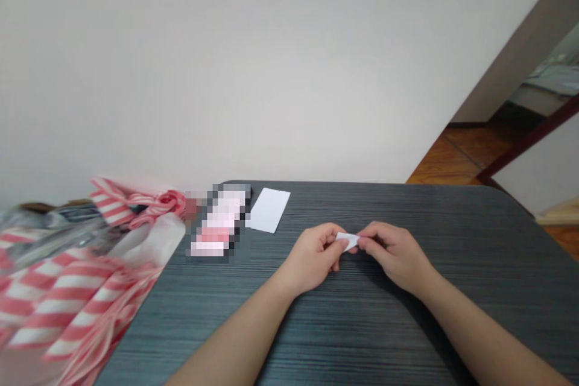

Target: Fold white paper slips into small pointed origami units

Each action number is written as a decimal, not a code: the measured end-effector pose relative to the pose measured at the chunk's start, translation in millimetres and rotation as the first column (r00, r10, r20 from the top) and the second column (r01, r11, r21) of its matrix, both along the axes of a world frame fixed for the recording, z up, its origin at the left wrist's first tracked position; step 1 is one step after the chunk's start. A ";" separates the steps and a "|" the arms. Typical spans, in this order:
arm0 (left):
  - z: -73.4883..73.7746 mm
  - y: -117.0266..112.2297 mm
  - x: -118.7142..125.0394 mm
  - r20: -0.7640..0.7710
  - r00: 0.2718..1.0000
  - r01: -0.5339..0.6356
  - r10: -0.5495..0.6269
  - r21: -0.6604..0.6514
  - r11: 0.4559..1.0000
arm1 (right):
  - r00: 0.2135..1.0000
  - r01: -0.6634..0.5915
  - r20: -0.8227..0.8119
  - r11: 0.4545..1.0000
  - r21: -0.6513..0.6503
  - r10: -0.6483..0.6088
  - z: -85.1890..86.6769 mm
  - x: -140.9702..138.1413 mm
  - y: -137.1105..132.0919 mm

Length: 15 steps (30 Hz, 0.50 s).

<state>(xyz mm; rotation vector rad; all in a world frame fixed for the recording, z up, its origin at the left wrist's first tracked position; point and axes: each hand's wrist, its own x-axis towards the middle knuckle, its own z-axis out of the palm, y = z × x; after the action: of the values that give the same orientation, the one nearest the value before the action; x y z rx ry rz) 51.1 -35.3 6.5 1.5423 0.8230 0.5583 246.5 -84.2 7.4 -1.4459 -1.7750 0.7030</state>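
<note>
Both of my hands meet over the middle of a dark grey wood-grain table (407, 325). Between them is a small folded piece of white paper (348, 240). My left hand (316, 253) pinches its left end with thumb and fingers. My right hand (393, 250) pinches its right end. Most of the paper is hidden by my fingers. Both forearms rest low over the table.
A flat white paper rectangle (270, 210) lies near the table's far edge. Left of it is a blurred pink and white item (219, 223). Red-and-white striped plastic bags (67, 289) pile up at the left edge. A plain wall stands behind; wooden floor (452, 160) shows at the right.
</note>
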 end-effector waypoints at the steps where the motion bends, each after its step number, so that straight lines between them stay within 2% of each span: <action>1: 0.6 -0.1 0.2 0.003 1.000 -0.005 0.005 -0.001 1.000 | 1.000 0.002 -0.008 1.000 -0.005 -0.002 0.4 -0.6 0.0; 15: 5.5 -0.9 1.6 0.004 0.999 -0.040 0.040 0.005 0.999 | 0.999 0.006 -0.051 0.999 -0.039 -0.008 0.1 -2.5 0.4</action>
<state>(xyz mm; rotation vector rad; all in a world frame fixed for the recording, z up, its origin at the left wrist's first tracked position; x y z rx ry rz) 52.7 -36.2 12.1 1.5321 0.8516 0.5930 244.0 -83.8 7.4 -1.4463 -1.7250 0.7680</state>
